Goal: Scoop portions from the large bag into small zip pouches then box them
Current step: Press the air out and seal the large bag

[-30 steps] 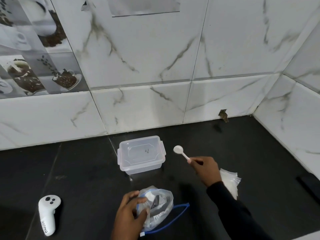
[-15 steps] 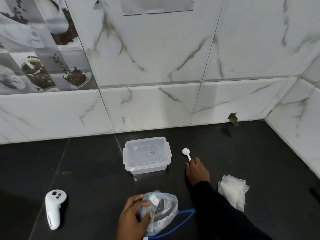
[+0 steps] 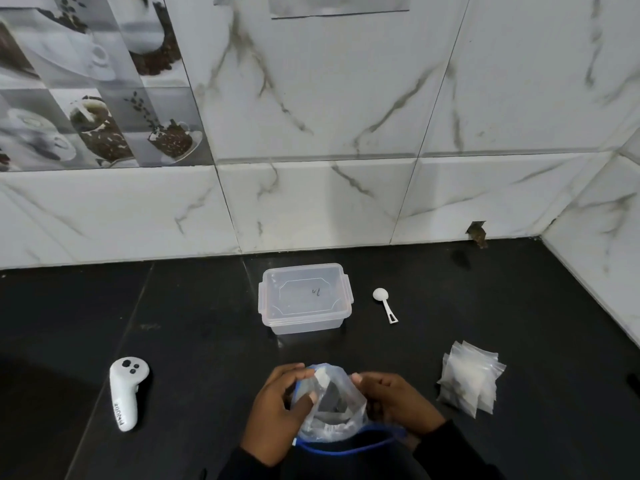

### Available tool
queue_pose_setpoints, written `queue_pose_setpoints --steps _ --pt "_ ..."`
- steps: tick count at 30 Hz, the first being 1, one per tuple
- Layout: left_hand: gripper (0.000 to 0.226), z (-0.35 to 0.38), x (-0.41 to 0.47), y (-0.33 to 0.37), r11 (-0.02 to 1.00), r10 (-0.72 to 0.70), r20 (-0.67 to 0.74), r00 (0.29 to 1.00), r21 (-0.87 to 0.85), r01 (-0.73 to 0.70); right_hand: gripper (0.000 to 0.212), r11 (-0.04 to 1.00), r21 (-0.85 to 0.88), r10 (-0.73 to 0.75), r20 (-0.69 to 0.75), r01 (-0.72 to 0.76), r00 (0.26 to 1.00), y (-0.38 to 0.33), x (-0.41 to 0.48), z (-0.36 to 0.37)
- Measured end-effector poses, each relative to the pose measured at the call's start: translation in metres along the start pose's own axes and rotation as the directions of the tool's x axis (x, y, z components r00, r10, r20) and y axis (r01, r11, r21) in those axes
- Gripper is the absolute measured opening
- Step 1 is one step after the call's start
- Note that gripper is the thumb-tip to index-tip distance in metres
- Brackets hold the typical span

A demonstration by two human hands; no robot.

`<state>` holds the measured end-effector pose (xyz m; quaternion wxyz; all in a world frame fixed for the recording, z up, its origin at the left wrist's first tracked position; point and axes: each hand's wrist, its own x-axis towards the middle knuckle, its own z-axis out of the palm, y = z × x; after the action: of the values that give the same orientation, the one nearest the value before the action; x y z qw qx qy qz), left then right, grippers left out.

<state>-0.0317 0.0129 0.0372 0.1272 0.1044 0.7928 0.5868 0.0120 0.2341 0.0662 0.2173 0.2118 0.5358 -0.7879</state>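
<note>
Both hands are on the large bag [image 3: 329, 407], which sits at the near edge of the black worktop [image 3: 194, 323], right in front of the person; left hand [image 3: 277, 414] pinches the film on the bag's left side, thumb across the front, fingers curled; right hand [image 3: 391, 400] pinches the opposite side, fingertips curled into the plastic; prob. pulling the mouth apart so a scoop can go in, i.e. the opening step, w/ no portion taken yet by the look of it. Bag = thin clear film, crumpled and floppy, w/ a blue zip strip [image 3: 339, 452] looping out at the near side; sth dark and sth white inside, can't tell what; two hands needed since the film won't hold a shape by itself.

White plastic scoop [image 3: 384, 304] lies free on the worktop just right of the box, round bowl toward the wall, flat handle toward the person; handy for the right hand once the bag is open. Box [image 3: 304, 299] = translucent rigid plastic, rounded rectangle, lid on w/ side clips; it sits beyond the bag and looks empty, so the lid must come off before boxing. Small zip pouches [image 3: 471, 379] lie in a loose fanned stack to the right, apart from the bag; flat, clear-ish, slippery; peeling one off prob. fiddly. White controller [image 3: 126, 393] lies off to the left, smooth moulded shell, not part of the job; behind it all, glossy marble-look wall tiles [image 3: 346, 116].
</note>
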Motion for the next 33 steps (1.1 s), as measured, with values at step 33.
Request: queue_pose_setpoints --steps 33 --pt "0.03 -0.024 -0.004 0.036 0.965 0.108 -0.077 0.991 0.25 -0.086 0.014 0.843 -0.522 -0.25 -0.169 0.129 0.953 -0.013 -0.007 0.003"
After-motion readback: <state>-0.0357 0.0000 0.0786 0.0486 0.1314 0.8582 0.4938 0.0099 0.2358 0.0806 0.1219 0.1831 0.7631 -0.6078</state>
